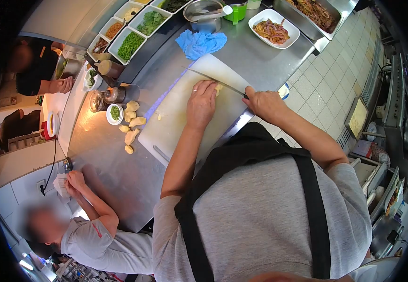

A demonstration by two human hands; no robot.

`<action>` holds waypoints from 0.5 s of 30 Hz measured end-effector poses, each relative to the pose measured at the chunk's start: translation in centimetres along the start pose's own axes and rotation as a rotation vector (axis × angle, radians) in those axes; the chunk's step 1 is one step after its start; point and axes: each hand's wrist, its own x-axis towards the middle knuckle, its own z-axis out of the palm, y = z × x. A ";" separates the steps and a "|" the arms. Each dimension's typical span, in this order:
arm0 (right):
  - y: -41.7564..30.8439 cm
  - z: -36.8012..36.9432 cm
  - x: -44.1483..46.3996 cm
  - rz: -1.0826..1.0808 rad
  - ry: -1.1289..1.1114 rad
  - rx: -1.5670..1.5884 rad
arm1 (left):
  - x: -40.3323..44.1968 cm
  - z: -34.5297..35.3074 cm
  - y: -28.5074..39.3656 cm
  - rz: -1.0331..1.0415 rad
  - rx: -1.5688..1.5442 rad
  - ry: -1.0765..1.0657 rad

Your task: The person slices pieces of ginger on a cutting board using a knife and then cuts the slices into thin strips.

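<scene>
Currently, the right hand grips the knife; the left hand steadies a pale yellow piece on the cutting board. Cutting appears under way; several chunks on the counter beside the board seem left to cut.

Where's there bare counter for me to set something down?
Bare steel lies between the yellow pieces and the co-worker's hands, and between the blue cloth and white dish. It's crowded around the jars and tub, and near the knife in the right hand.
</scene>
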 end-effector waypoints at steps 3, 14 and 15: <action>-0.5 -2.3 -0.3 0.001 -0.033 -0.007 | -0.1 0.1 0.0 -0.016 -0.013 -0.005; -0.6 -2.3 -0.1 0.009 -0.050 -0.012 | -0.1 0.2 -0.1 -0.023 -0.030 0.017; -0.7 -2.4 -0.4 0.017 -0.057 -0.010 | -0.2 0.3 -0.1 -0.036 -0.031 0.019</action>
